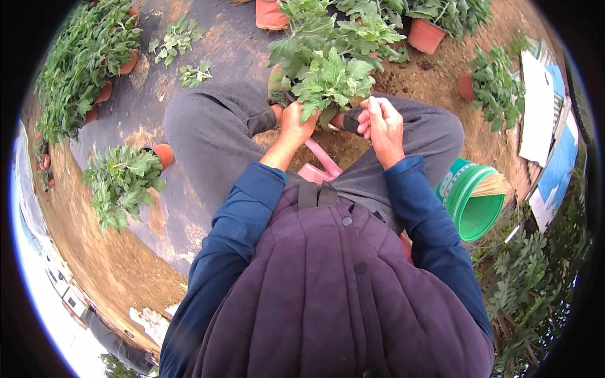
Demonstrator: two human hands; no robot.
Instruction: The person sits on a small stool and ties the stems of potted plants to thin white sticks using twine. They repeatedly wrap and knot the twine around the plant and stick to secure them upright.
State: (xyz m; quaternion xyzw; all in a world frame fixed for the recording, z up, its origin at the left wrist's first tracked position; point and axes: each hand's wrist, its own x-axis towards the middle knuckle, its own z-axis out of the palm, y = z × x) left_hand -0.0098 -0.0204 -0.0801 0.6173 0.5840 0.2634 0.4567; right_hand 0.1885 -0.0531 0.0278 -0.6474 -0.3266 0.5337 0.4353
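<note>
A leafy green plant [333, 80] stands between my knees, its pot mostly hidden under the leaves. My left hand [296, 124] is at the lower left of this plant, its fingertips under the foliage, so what they grip is hidden. Just right of the leaves is my right hand [384, 124], palm partly turned up, with fingers curled and the thumb near the index finger. Whether something thin is between those fingertips cannot be told. Below the plant, a pink plastic object [322, 163] shows between my thighs.
On my right, a green bucket [478, 208] holds a bundle of thin wooden sticks [491, 184]. A potted plant [124, 182] lies tipped at the left. More potted plants [425, 35] stand ahead, with a dense row [85, 71] at far left. Cut leafy pieces [176, 41] lie on dark ground sheeting.
</note>
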